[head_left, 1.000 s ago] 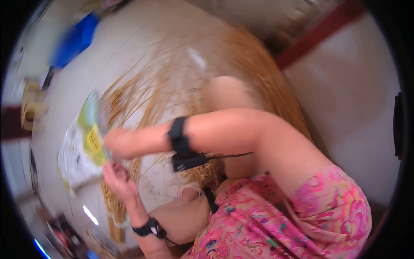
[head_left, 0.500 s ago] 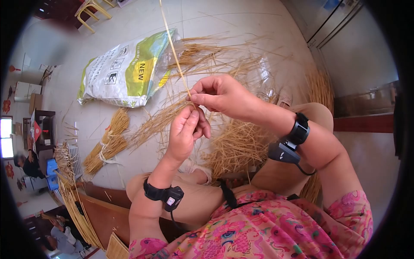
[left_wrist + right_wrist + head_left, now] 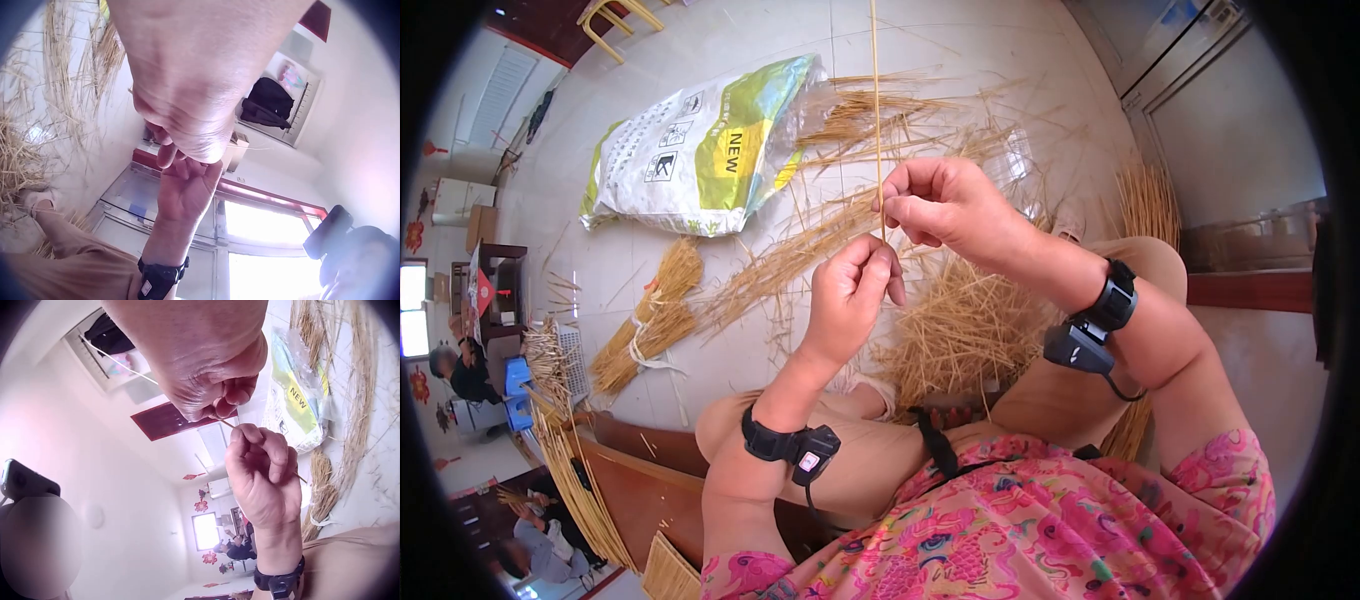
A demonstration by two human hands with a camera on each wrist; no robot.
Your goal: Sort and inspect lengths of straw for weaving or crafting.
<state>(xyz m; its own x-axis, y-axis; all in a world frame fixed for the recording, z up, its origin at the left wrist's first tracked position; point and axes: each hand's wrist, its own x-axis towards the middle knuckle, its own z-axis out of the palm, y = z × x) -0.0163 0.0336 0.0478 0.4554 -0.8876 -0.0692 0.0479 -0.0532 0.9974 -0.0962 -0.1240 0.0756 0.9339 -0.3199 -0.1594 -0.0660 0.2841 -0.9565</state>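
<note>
A long, thin straw stalk [image 3: 876, 100] stands nearly upright in the head view, running up past the top edge. My left hand [image 3: 840, 305] pinches its lower end between thumb and fingertips. Just above, my right hand [image 3: 950, 205] pinches the same stalk, thumb against the curled index finger. In the right wrist view a short piece of stalk [image 3: 227, 423] shows between the two hands. The left wrist view shows the right hand [image 3: 186, 197] beyond the left one, whose fingers hide most of the grip.
Loose straw [image 3: 955, 330] is heaped by my feet, with more strewn across the tiled floor. A tied straw bundle [image 3: 650, 315] lies left of centre, below a white-and-green bag [image 3: 690, 150] marked NEW. A wooden bench [image 3: 640, 490] is at lower left; metal-framed doors [image 3: 1240, 140] stand right.
A second ago my hands were by the bag, blurred. Since half a second ago both hands have shifted slightly right with the stalk, which has swung from leaning left to nearly upright.
</note>
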